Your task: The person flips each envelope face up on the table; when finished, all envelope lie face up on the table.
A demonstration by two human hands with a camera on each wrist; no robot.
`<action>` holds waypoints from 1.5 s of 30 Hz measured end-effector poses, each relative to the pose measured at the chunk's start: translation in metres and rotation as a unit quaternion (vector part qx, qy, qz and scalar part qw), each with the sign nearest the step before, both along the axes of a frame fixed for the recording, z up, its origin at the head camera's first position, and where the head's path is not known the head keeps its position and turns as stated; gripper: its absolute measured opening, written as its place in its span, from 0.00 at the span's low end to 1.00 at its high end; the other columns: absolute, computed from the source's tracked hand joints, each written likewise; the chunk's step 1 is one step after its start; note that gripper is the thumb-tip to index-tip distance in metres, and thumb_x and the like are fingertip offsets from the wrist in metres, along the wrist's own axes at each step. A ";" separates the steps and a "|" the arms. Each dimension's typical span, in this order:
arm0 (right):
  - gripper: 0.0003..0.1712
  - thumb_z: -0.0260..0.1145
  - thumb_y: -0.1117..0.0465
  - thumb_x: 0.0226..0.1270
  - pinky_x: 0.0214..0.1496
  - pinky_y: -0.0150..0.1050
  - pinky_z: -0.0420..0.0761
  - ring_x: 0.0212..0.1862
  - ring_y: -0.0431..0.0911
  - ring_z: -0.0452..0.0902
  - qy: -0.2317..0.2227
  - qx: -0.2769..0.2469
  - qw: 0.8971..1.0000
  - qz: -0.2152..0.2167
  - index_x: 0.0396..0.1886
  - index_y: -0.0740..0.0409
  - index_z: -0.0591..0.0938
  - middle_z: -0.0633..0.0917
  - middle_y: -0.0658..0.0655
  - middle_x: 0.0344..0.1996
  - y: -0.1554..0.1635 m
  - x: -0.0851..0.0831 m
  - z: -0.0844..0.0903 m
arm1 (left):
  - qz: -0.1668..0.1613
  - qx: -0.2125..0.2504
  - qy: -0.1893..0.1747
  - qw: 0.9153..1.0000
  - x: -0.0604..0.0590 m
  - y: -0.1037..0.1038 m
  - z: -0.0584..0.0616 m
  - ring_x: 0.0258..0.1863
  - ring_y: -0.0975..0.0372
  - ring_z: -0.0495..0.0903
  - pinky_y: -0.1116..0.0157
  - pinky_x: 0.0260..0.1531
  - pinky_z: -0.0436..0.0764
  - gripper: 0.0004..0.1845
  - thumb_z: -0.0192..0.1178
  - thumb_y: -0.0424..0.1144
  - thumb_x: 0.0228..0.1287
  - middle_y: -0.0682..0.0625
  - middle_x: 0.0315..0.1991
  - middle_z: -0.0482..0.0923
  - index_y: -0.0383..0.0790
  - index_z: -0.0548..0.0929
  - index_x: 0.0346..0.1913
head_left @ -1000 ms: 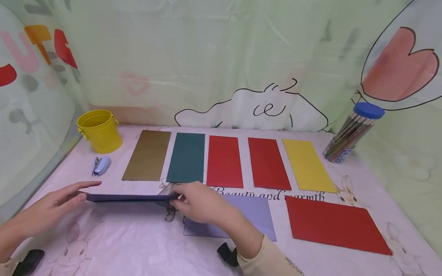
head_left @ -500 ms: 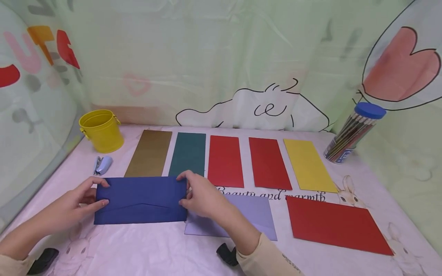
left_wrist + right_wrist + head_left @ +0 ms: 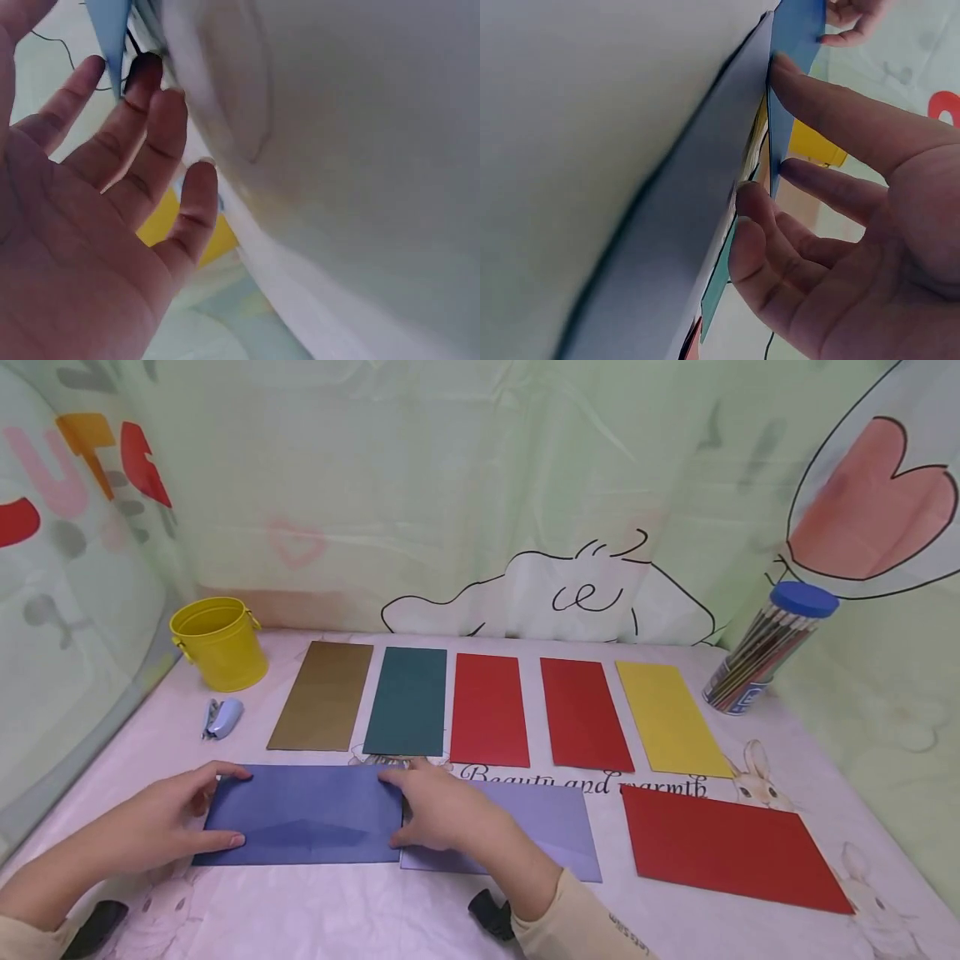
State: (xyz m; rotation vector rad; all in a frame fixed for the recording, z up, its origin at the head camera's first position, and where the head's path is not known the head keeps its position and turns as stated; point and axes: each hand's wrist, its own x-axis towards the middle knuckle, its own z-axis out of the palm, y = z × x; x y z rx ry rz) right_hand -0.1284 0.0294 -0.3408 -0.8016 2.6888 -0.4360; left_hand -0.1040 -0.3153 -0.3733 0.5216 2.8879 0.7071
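Observation:
A blue envelope (image 3: 303, 818) lies flat or nearly so at the front left, its faint pointed flap facing up. My left hand (image 3: 168, 814) holds its left end, with the thumb near the front corner and the index finger near the back one. At the right end, my right hand (image 3: 442, 806) grips the envelope between thumb and index finger. The left wrist view shows the other left fingers (image 3: 166, 131) spread loosely below the envelope. Beside it on the right is a lilac envelope (image 3: 540, 827), partly hidden by the right hand and forearm.
Behind are a brown envelope (image 3: 322, 693), a green one (image 3: 406, 702), two red ones, including a red envelope (image 3: 490, 710), and a yellow one (image 3: 671, 718). Another red envelope (image 3: 731, 847) lies front right. A yellow bucket (image 3: 225, 647), a small stapler (image 3: 222, 718) and a pencil jar (image 3: 765, 652) stand around.
The blue envelope, first seen edge-on, has tilted to show its flap face and come down towards the table. My left hand has moved in to its left end; the right keeps its end.

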 end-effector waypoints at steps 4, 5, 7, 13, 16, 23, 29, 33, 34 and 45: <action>0.43 0.80 0.51 0.56 0.62 0.39 0.74 0.64 0.48 0.72 0.001 0.014 1.000 0.006 0.72 0.50 0.74 0.74 0.58 0.64 0.000 0.000 -0.001 | -0.012 -0.034 0.015 0.999 -0.001 0.002 0.003 0.35 0.62 0.68 0.64 0.31 0.69 0.41 0.76 0.60 0.51 0.56 0.32 0.67 0.43 0.74 0.64; 0.43 0.79 0.51 0.56 0.63 0.38 0.73 0.64 0.47 0.72 0.001 0.016 1.000 0.007 0.72 0.50 0.74 0.74 0.58 0.64 0.000 0.000 -0.001 | -0.015 -0.038 0.023 0.999 -0.001 0.003 0.004 0.35 0.62 0.68 0.64 0.32 0.69 0.41 0.76 0.60 0.50 0.57 0.32 0.67 0.43 0.75 0.64; 0.43 0.79 0.51 0.57 0.62 0.38 0.74 0.64 0.47 0.72 0.000 0.018 1.000 0.007 0.72 0.50 0.74 0.74 0.58 0.64 0.000 0.000 -0.001 | -0.021 -0.046 0.033 0.998 -0.002 0.004 0.005 0.36 0.62 0.69 0.62 0.33 0.70 0.41 0.76 0.60 0.50 0.58 0.32 0.67 0.43 0.75 0.64; 0.38 0.80 0.49 0.55 0.55 0.37 0.77 0.54 0.44 0.76 0.002 0.017 1.000 0.003 0.66 0.48 0.79 0.76 0.56 0.54 0.002 0.002 -0.001 | -0.017 -0.080 0.007 0.997 -0.004 0.005 0.006 0.41 0.55 0.71 0.54 0.38 0.73 0.41 0.74 0.62 0.51 0.54 0.38 0.73 0.44 0.77 0.64; 0.34 0.80 0.48 0.55 0.54 0.37 0.78 0.51 0.43 0.76 0.007 0.024 1.000 0.006 0.63 0.47 0.82 0.76 0.55 0.52 0.003 0.002 -0.001 | -0.004 -0.110 0.007 0.994 -0.007 0.007 0.004 0.45 0.49 0.71 0.49 0.40 0.74 0.38 0.73 0.65 0.50 0.48 0.46 0.73 0.48 0.80 0.61; 0.33 0.77 0.48 0.58 0.51 0.38 0.78 0.48 0.41 0.75 0.006 0.020 0.999 0.026 0.63 0.48 0.82 0.78 0.52 0.50 0.013 0.002 0.002 | -0.039 -0.143 0.013 0.989 -0.018 0.031 0.013 0.55 0.42 0.70 0.37 0.46 0.71 0.32 0.75 0.58 0.52 0.43 0.57 0.72 0.49 0.81 0.59; 0.32 0.76 0.49 0.59 0.50 0.42 0.80 0.48 0.41 0.77 -0.005 0.002 1.000 0.016 0.64 0.48 0.81 0.80 0.50 0.51 0.044 0.002 0.009 | -0.076 -0.100 0.036 0.991 -0.027 0.085 0.028 0.61 0.44 0.67 0.37 0.54 0.65 0.30 0.71 0.52 0.60 0.43 0.63 0.71 0.48 0.78 0.65; 0.31 0.77 0.51 0.57 0.44 0.40 0.81 0.43 0.41 0.75 -0.013 -0.017 1.000 -0.005 0.62 0.48 0.82 0.79 0.50 0.46 0.073 0.001 0.015 | -0.103 -0.075 0.051 0.991 -0.032 0.124 0.033 0.65 0.44 0.63 0.38 0.56 0.62 0.31 0.69 0.51 0.63 0.44 0.66 0.68 0.48 0.76 0.68; 0.31 0.78 0.52 0.56 0.44 0.41 0.81 0.43 0.42 0.75 -0.015 -0.023 1.000 -0.009 0.61 0.49 0.83 0.79 0.50 0.46 0.081 0.001 0.016 | -0.112 -0.068 0.055 0.990 -0.034 0.134 0.033 0.66 0.45 0.63 0.39 0.57 0.61 0.32 0.69 0.51 0.64 0.45 0.67 0.68 0.48 0.75 0.68; 0.38 0.82 0.47 0.51 0.48 0.48 0.83 0.53 0.50 0.75 -0.027 -0.040 0.996 -0.071 0.63 0.46 0.81 0.78 0.52 0.52 0.183 0.006 0.027 | -0.192 0.010 0.047 0.980 -0.043 0.243 0.034 0.68 0.52 0.61 0.46 0.62 0.60 0.39 0.66 0.54 0.65 0.50 0.70 0.63 0.51 0.66 0.76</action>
